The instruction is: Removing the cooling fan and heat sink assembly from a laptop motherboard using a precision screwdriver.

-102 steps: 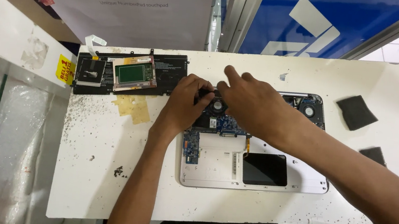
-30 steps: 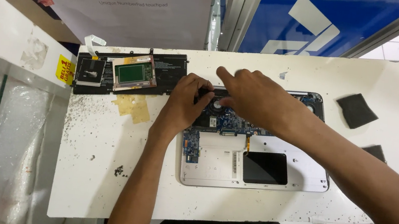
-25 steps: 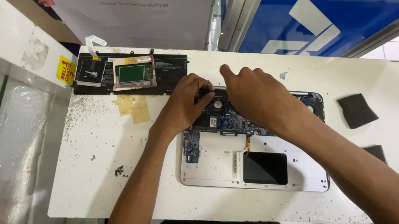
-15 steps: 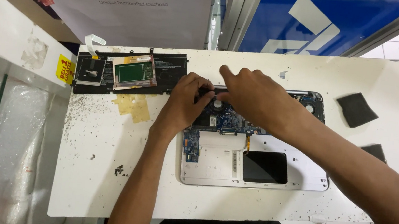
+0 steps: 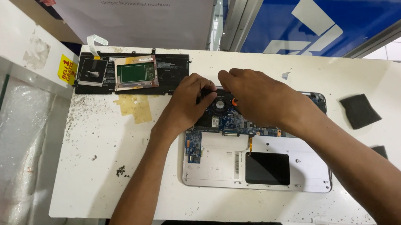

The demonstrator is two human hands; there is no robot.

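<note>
Laptop chassis [image 5: 259, 171] lay open, underside up, on the white table [image 5: 105, 167], right of centre. Blue circuit boards [image 5: 239, 124] were exposed along its far edge; a dark rectangular panel [image 5: 267, 168] sat in the silver shell nearer the person. Left hand [image 5: 189, 101] rested on the chassis's far-left corner, fingertips pinched together just beside the round fan [image 5: 221, 103]. Right hand [image 5: 261, 96] was curled over the same spot, fingers bent down onto the board; what it gripped, cannot tell. Both hands were touching or nearly so. Flat black battery pack [image 5: 165, 71] lay to the left with a green-faced part [image 5: 136, 72] on it. Two black pads [image 5: 359, 110] sat near the right edge.
</note>
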